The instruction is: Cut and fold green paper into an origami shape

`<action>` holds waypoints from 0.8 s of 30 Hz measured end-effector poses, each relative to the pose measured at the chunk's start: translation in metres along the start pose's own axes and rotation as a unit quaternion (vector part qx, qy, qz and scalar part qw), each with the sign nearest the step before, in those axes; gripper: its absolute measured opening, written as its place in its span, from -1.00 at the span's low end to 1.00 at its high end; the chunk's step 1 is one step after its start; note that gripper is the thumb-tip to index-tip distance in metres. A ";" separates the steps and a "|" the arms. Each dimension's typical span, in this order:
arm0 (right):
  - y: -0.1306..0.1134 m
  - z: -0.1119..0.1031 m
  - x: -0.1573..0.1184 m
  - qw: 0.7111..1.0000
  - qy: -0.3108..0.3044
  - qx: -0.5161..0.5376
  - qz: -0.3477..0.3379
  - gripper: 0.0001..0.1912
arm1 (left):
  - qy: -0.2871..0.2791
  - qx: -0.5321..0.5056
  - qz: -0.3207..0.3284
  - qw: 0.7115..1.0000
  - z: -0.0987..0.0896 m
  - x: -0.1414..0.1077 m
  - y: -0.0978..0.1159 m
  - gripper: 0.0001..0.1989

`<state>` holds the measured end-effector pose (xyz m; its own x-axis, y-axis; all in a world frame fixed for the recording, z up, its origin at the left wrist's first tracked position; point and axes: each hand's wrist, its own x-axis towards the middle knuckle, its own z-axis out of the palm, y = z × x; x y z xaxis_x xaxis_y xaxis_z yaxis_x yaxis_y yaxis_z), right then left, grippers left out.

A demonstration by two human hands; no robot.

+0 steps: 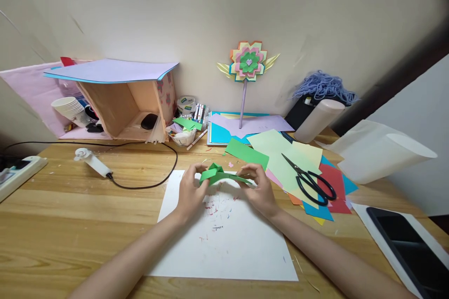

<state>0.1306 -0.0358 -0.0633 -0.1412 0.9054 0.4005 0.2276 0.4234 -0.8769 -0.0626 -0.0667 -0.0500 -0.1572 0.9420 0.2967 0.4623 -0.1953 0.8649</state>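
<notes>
Between my two hands is a folded green paper piece (218,175), held over the white sheet (224,252) on the table. My left hand (192,191) pinches its bulkier folded end, where several layers stand up. The long flat end sits between the thumb and fingers of my right hand (257,191). Marker streaks in red, blue and black cover part of the white sheet below. Just beyond my right hand lies a flat green paper strip (247,152).
Black-handled scissors (308,180) rest on coloured papers (338,187) at right, near a phone (403,238). A white glue gun (91,162) with a cord lies left. Behind stand a cardboard box (119,103), a paper flower (248,62) and a paper-filled bowl (183,138).
</notes>
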 end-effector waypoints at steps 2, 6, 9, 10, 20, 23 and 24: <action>0.002 0.000 -0.002 0.999 -0.003 -0.025 -0.042 -0.80 | -0.007 0.035 0.039 0.999 0.000 -0.001 -0.002 -0.70; 0.005 -0.001 -0.005 0.992 -0.030 -0.077 -0.095 -0.70 | -0.054 0.042 0.070 0.995 0.003 -0.006 -0.004 -0.53; 0.006 -0.002 -0.005 0.987 -0.081 -0.097 -0.103 -0.55 | -0.043 0.026 0.055 0.997 0.006 -0.008 -0.006 -0.62; 0.005 -0.002 -0.004 0.986 -0.099 -0.092 -0.101 -0.52 | -0.028 0.014 0.044 0.999 0.006 -0.007 -0.006 -0.66; -0.004 -0.006 0.003 0.989 -0.133 0.037 0.058 -0.67 | -0.097 0.002 0.052 0.994 0.003 -0.002 0.002 -0.72; -0.005 -0.008 0.006 0.990 -0.122 0.030 0.060 -0.74 | -0.103 -0.008 0.051 0.993 0.002 -0.002 0.006 -0.76; -0.005 -0.008 0.006 0.990 -0.123 0.028 0.058 -0.73 | -0.093 -0.020 0.043 0.995 0.002 -0.001 0.007 -0.78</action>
<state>0.1361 -0.0318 -0.0544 -0.3491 0.9094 0.2261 0.2024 0.3088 -0.9293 -0.0579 -0.0688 -0.0449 0.0465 0.9548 0.2937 0.4320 -0.2843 0.8559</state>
